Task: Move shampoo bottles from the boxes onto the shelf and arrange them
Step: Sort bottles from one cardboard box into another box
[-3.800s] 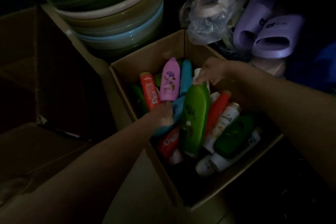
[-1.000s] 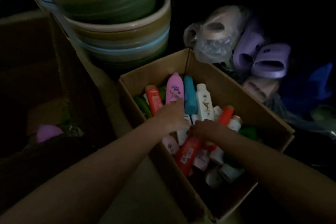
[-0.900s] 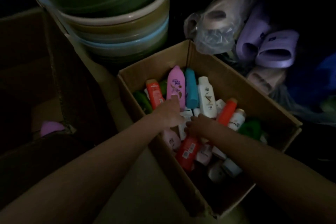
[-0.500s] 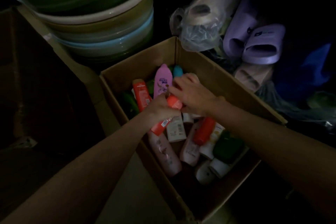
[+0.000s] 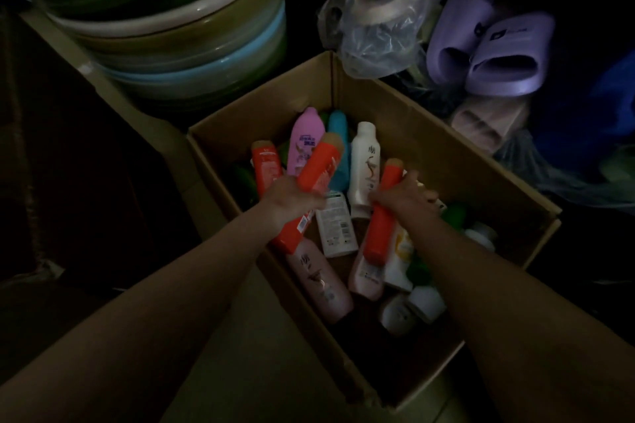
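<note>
Head view: pick-up step. Left hand (image 5: 292, 199) grips an orange bottle (image 5: 314, 178) round its middle, cap up, raised over the cardboard box (image 5: 429, 134). Right hand (image 5: 403, 197) is wrapped round a second orange bottle (image 5: 381, 216), cap up too, low in the box among the others. Next, I'd judge: lift both clear of the box walls w/o snagging neighbours, then carry to the shelf. Plenty left inside, e.g. pink bottle (image 5: 304, 137), white bottle (image 5: 366, 165), so task looks early. Shelf not in view. Very dim; labels unreadable, green bottles at box edges barely show, right fingers partly hidden behind the bottle.
</note>
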